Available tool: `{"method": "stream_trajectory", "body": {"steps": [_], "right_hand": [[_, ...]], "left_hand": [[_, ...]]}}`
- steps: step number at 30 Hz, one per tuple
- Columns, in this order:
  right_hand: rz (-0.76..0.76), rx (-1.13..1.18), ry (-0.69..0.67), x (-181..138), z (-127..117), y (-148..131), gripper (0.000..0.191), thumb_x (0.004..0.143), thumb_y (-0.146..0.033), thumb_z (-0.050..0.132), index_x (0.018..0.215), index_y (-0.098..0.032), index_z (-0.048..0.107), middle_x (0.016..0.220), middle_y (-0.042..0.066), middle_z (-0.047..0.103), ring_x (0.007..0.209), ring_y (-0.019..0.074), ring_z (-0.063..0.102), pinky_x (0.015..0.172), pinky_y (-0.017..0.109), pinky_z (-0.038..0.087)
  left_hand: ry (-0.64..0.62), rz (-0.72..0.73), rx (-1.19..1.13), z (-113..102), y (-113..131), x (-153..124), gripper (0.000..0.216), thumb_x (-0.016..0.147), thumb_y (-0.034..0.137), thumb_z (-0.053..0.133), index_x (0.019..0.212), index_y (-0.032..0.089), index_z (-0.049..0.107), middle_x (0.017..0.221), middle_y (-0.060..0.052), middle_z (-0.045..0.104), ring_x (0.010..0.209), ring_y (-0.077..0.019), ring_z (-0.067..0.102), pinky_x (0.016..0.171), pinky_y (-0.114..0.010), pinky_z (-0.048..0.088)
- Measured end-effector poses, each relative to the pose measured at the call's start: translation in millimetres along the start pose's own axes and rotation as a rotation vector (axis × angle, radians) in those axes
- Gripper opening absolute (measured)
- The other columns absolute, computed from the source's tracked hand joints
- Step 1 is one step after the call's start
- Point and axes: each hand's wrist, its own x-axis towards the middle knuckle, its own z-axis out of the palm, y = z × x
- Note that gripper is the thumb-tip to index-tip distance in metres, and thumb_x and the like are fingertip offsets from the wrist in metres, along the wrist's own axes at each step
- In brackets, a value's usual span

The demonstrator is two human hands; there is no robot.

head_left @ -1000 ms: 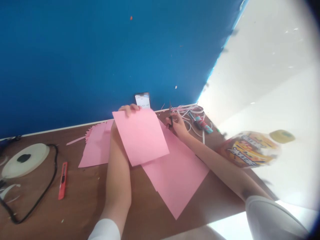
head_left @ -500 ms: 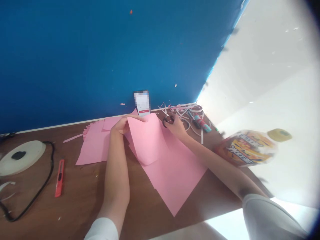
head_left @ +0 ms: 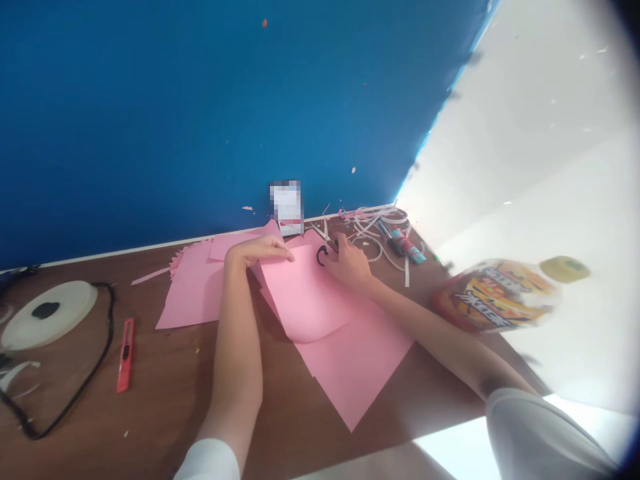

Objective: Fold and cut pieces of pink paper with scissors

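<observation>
My left hand (head_left: 263, 250) is closed on the far edge of a pink paper sheet (head_left: 305, 300), fingers bent over its top. That sheet curls slightly above a larger pink sheet (head_left: 355, 380) lying on the brown table. A pair of scissors (head_left: 323, 253) with black handles is in my right hand (head_left: 347, 263), beside the sheet's far right corner. Their blades point away toward the wall and look parted. More pink sheets (head_left: 193, 293) lie to the left, one with a fringed edge.
A phone (head_left: 287, 207) leans on the blue wall. Paper strips (head_left: 375, 220) and a blue-and-red tube (head_left: 407, 247) lie at back right, a juice bottle (head_left: 500, 297) at right. A red box cutter (head_left: 126, 353), white disc (head_left: 50, 313) and black cord (head_left: 83, 390) are at left.
The far edge of the sheet has come down toward me and lies flatter, my left hand lowering with it. My right hand with the scissors has moved slightly left and nearer.
</observation>
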Motion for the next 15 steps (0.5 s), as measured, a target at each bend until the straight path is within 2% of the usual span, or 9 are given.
{"method": "stream_trajectory", "body": {"steps": [6,11,15], "right_hand": [[-0.099,-0.265,-0.085,-1,-6,-1,0.03,0.089,-0.021,0.039,0.114,-0.018,0.055,0.104,0.014,0.068,0.088,0.0271,0.066,0.074,0.034,0.046],[-0.19,-0.405,-0.158,-5,-6,-2,0.031,0.09,-0.011,0.036,0.11,-0.011,0.059,0.101,0.019,0.069,0.088,0.0271,0.067,0.072,0.033,0.049],[-0.258,-0.441,-0.206,-10,-5,-5,0.036,0.085,-0.001,0.035,0.106,-0.011,0.063,0.101,0.02,0.069,0.088,0.025,0.068,0.071,0.032,0.05]], "left_hand": [[-0.044,-0.031,0.114,-1,3,3,0.033,0.063,0.03,0.075,0.095,0.021,0.074,0.117,-0.008,0.067,0.114,-0.0237,0.058,0.089,-0.026,0.044],[-0.046,0.105,0.064,-4,19,-16,0.034,0.072,0.033,0.07,0.104,0.021,0.069,0.117,-0.006,0.065,0.111,-0.0218,0.058,0.09,-0.027,0.043],[-0.044,0.085,-0.005,-2,16,-15,0.034,0.068,0.03,0.073,0.099,0.019,0.067,0.111,-0.006,0.065,0.102,-0.0189,0.059,0.085,-0.025,0.045]]}}
